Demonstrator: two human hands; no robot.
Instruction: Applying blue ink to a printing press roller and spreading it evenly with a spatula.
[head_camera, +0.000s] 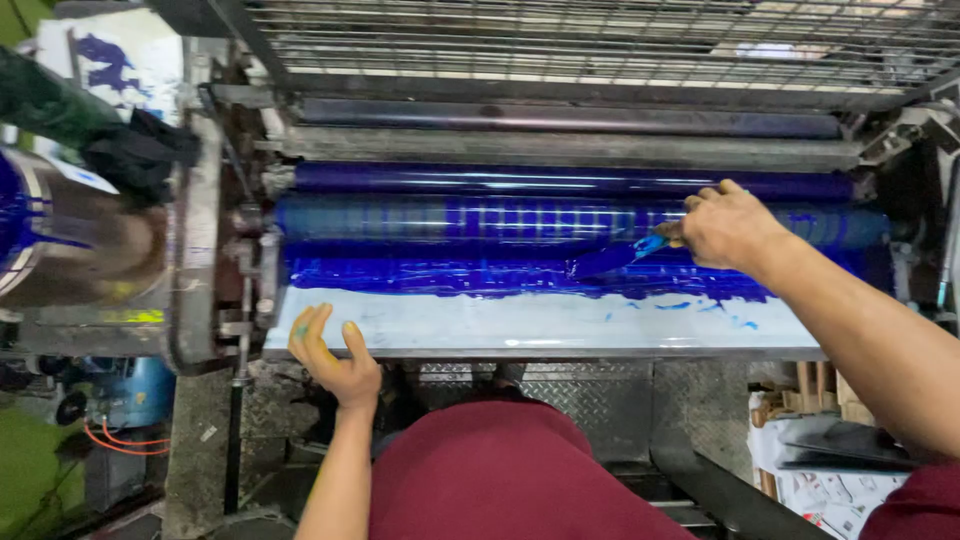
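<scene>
I stand at a printing press with several long rollers coated in glossy blue ink. My right hand is closed around an ink knife, whose blue-smeared blade lies in the ink pool of the tray. My left hand rests open on the front edge of the pale metal ink tray, fingers spread, with blue and yellow stains on the fingertips. Blue streaks mark the tray near my right hand.
A wire guard grille spans the top of the press. An ink can with blue inside sits at the left beside dark rags. Diamond-plate steps lie below, and printed sheets are stacked at lower right.
</scene>
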